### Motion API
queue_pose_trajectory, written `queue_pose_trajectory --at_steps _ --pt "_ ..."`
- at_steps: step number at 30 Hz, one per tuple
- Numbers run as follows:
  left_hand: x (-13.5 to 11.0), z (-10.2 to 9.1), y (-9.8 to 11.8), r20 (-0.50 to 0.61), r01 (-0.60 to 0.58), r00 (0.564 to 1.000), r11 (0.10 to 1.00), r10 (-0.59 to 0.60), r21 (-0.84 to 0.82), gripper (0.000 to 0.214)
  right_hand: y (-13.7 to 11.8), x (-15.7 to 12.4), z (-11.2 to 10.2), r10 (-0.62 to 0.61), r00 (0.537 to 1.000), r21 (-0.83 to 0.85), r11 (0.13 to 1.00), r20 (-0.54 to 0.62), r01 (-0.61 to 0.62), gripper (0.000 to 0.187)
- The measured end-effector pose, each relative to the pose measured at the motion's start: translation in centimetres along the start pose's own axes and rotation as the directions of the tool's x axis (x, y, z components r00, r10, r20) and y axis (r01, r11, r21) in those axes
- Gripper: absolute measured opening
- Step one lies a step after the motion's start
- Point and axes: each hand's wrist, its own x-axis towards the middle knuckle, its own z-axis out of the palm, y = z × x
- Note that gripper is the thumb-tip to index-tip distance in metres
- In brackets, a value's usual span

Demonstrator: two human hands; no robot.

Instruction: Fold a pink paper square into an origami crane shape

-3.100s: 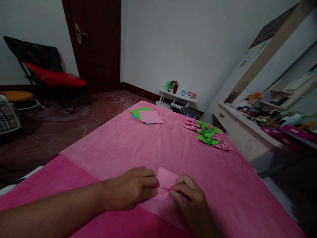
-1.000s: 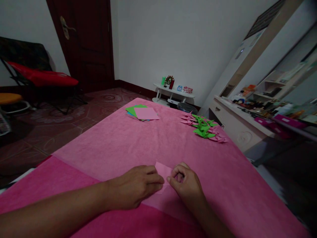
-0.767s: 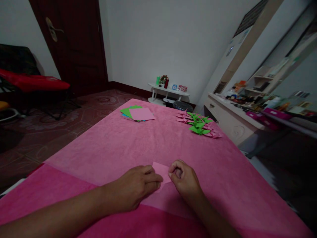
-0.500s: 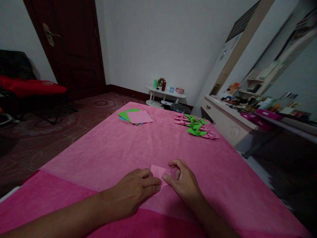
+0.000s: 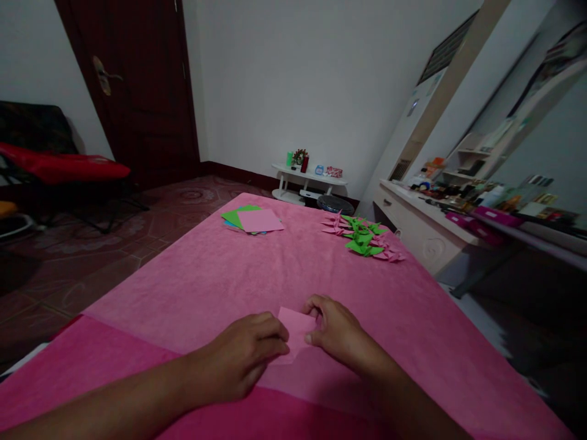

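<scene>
A small folded sheet of pink origami paper (image 5: 296,322) lies low over the pink cloth, close to me, between both hands. My left hand (image 5: 250,351) holds its left side with bent fingers, the fingertips at the paper's edge. On the opposite side, my right hand (image 5: 337,330) grips the right edge, thumb below and index finger curled at the upper corner. Part of the paper's left and lower portion is hidden by my left fingers.
The pink-covered table (image 5: 220,281) bears a stack of coloured paper squares (image 5: 260,220) at far left and several folded green and pink paper cranes (image 5: 362,243) at far right. A cluttered dresser (image 5: 426,226) stands to the right, a red-draped chair (image 5: 68,168) to the left.
My left fingers have drawn back left and my right thumb has shifted right, so more of the pink paper shows. The view has tilted slightly.
</scene>
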Motion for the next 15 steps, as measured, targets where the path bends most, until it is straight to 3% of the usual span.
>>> queue_pose_trajectory --at_steps 5,8,12,14,15 --pt "-0.1 0.1 0.0 -0.039 0.026 0.999 0.999 -0.027 -0.021 0.028 -1.0 1.4 -0.7 0.038 0.998 -0.118 0.993 0.045 -0.032 0.028" --pt "-0.2 0.2 0.1 -0.051 0.030 0.998 0.999 -0.031 -0.022 0.027 -1.2 1.6 -0.7 0.043 0.997 -0.060 0.997 0.067 -0.039 0.022" --pt "-0.4 0.0 0.0 -0.115 0.058 0.991 0.997 -0.063 -0.045 0.026 -0.8 1.8 -0.4 0.043 0.989 0.220 0.973 0.143 -0.074 0.018" --pt "-0.4 -0.3 -0.5 -0.235 0.108 0.963 0.989 -0.130 -0.104 0.025 -0.5 2.0 -0.3 0.053 0.987 0.444 0.889 0.150 -0.115 0.017" --pt "-0.3 -0.5 -0.9 -0.324 0.149 0.926 0.976 -0.194 -0.159 0.026 -0.4 2.2 -0.3 0.074 0.990 0.554 0.822 0.121 -0.129 0.017"
